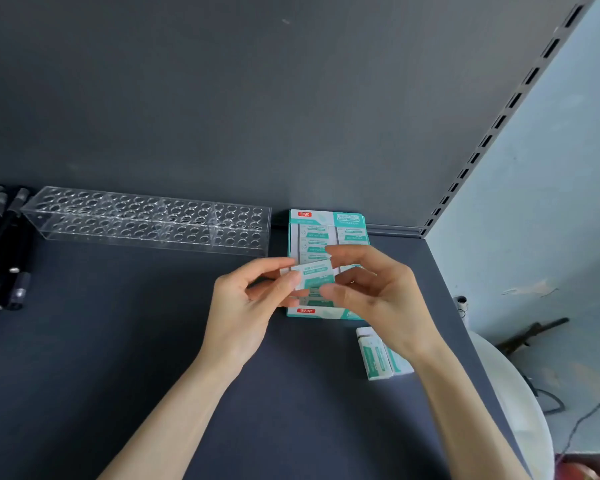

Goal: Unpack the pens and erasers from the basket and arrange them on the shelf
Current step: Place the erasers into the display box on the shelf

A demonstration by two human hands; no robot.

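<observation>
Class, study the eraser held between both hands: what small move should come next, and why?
Probably lower the eraser into the teal display box behind it. The left hand and right hand both pinch it over the box, which already holds rows of matching erasers, and two loose erasers wait on the shelf nearby.

dark grey back panel meets a slotted upright; pale blue wall (scuffed) beside it.

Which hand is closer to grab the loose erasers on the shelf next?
Probably the right hand: the loose erasers lie beside its wrist. The left hand is farther. Both pinch one eraser.
</observation>
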